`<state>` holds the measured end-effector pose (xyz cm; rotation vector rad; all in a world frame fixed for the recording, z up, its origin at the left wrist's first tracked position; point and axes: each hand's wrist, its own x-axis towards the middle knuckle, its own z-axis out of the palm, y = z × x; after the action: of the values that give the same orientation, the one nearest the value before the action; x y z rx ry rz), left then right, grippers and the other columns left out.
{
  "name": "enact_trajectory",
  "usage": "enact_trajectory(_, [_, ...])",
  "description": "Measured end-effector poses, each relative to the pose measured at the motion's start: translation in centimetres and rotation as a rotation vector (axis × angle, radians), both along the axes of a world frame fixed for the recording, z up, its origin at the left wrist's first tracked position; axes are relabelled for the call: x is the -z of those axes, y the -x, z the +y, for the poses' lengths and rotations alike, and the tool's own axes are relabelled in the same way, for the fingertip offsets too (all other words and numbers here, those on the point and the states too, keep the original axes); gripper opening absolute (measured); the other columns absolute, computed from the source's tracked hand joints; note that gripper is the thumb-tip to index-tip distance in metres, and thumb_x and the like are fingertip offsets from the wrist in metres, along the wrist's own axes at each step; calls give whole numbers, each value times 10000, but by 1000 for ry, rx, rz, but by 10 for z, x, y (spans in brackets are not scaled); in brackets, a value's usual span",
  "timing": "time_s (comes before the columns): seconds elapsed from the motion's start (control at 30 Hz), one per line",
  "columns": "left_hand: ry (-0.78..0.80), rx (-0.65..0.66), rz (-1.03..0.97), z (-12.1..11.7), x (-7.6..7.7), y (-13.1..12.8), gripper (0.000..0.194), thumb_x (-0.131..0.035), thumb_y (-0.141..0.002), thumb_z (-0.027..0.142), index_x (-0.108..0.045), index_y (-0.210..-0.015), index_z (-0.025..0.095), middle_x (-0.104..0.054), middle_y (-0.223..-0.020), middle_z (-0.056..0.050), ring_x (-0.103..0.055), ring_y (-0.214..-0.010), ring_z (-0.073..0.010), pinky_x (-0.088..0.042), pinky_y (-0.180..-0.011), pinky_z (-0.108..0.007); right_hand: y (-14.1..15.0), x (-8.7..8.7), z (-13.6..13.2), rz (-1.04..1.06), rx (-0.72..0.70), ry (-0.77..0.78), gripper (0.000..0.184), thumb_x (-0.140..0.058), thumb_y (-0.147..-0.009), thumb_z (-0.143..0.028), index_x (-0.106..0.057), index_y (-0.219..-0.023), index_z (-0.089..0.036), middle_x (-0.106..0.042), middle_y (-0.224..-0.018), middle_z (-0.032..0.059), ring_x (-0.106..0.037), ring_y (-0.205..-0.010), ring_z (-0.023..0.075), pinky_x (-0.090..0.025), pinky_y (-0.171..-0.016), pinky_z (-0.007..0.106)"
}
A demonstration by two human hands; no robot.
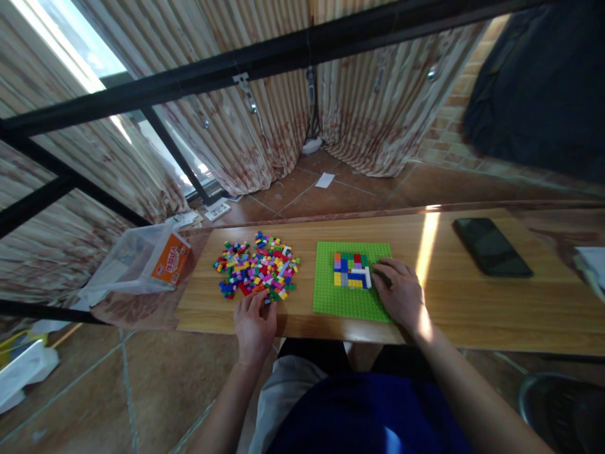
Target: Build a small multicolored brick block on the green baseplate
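A pile of small coloured toy building bricks (258,268) lies loose on the left part of the wooden table. At its near edge is my left hand (255,325), palm down, fingertips touching the bricks, thumb and forefinger apart. Whether a small brick sits between them is hard to see. A green baseplate (326,296) carries a flat block of built bricks (350,271) in blue, yellow, red, orange, green and white. My right hand (401,293) rests over the plate's right edge, fingers loosely extended, tips beside the white brick on the block's right side.
A clear plastic box (127,261) with an orange label stands left of the pile. On the right of the wooden table (454,309) lies a black phone (491,247). A dark metal bar (208,82) crosses in front of the curtains. White paper (325,180) lies on the floor behind.
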<state>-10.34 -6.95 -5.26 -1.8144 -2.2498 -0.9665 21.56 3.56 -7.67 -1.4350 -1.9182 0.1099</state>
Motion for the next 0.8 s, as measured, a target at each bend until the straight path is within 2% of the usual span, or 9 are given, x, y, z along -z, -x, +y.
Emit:
enact_trajectory(0.3, [-42,19,-37,7,7,-2,194,-577,-853,318,-715,-938,210,-675,-952,-86,-617,-928,-251,-491,-859,-415,1,0,0,12,-1,2,255,-536,-906,-332,-704,-1031,-187,-657,-1129,123,-565,-1078,281,-478,-928,469])
enact_trajectory(0.47, [-101,94,-39,15,0,-7,206,-572,-874,318,-723,-950,201,-680,-944,-82,-617,-919,-238,-489,-846,-398,2,-2,0,24,0,3,247,-537,-904,-314,-706,-1039,-193,-656,-1138,119,-564,-1078,280,-478,-937,477])
enact_trajectory(0.6, [-122,213,-68,32,-15,-35,205,-563,-892,298,-722,-995,217,-682,-974,-69,-605,-954,-224,-475,-874,-387,4,-4,0,58,1,14,243,-534,-903,-311,-711,-1034,-209,-656,-1143,117,-564,-1082,285,-473,-940,495])
enact_trajectory(0.8, [-25,458,-178,67,-31,-102,174,-582,-885,248,-740,-957,252,-688,-958,-45,-606,-915,-198,-467,-870,-383,4,-5,1,68,3,27,233,-533,-897,-294,-714,-1018,-209,-658,-1123,115,-566,-1073,280,-478,-937,483])
